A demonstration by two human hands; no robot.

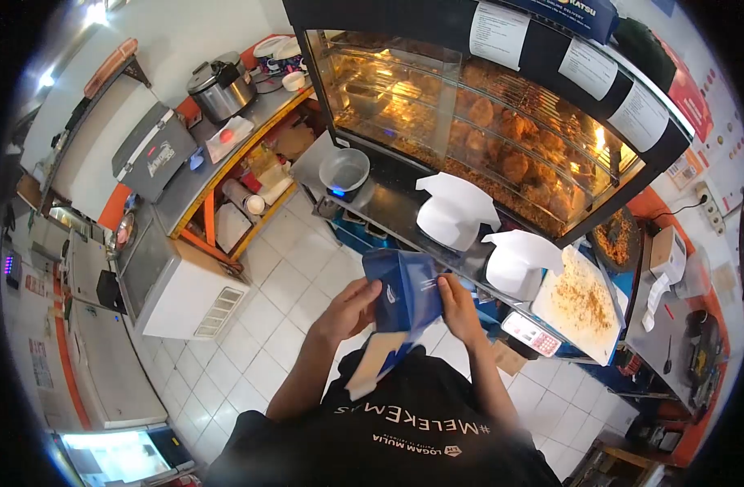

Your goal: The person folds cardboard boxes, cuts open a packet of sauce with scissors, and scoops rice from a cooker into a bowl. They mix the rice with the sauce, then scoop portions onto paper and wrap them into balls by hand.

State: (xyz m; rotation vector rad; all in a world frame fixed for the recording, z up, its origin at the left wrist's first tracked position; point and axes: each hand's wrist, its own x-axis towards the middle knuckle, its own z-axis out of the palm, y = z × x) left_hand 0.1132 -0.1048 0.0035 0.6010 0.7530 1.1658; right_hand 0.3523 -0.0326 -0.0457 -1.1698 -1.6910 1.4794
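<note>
Box btwn inward-turned L hand & R hand

The metal desk carries, from left to right, a clear bowl on a blue-lit device, an open white box, a second box and a crumb-strewn white board.

steel cooker — on grey counter | cooler box — near cooker | sockets on wall

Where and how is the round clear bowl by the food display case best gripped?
Likely by the bowl's near rim, from the person's side and above: it sits upright, its round edge exposed there, while the display case stands close behind.
</note>
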